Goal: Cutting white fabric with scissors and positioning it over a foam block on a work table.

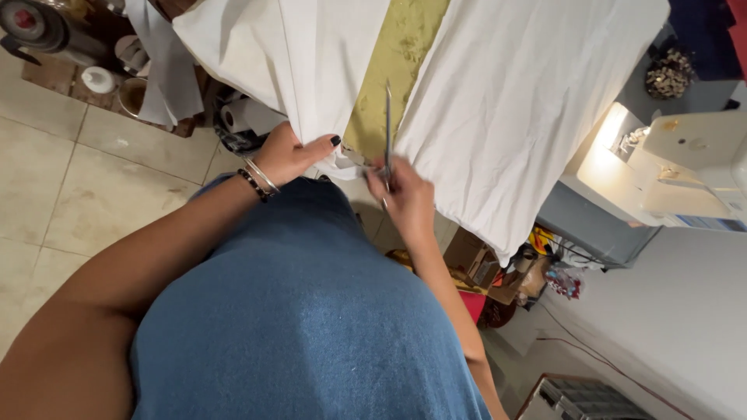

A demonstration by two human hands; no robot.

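White fabric (pixel 506 85) is spread over a table with an olive-green top (pixel 401 47) showing through a gap down the middle. My left hand (pixel 289 155), with bracelets on the wrist, pinches the edge of the left piece of white fabric (pixel 311 54). My right hand (pixel 405 194) grips a pair of metal scissors (pixel 387 124) whose blades point away from me along the gap between the two pieces of cloth.
A white sewing machine (pixel 685 167) with its lamp lit stands at the right on a grey stand. Rolls, cups and loose white cloth (pixel 159 70) lie at the top left over a tiled floor (pixel 70 194). Boxes and clutter (pixel 506 272) sit under the table.
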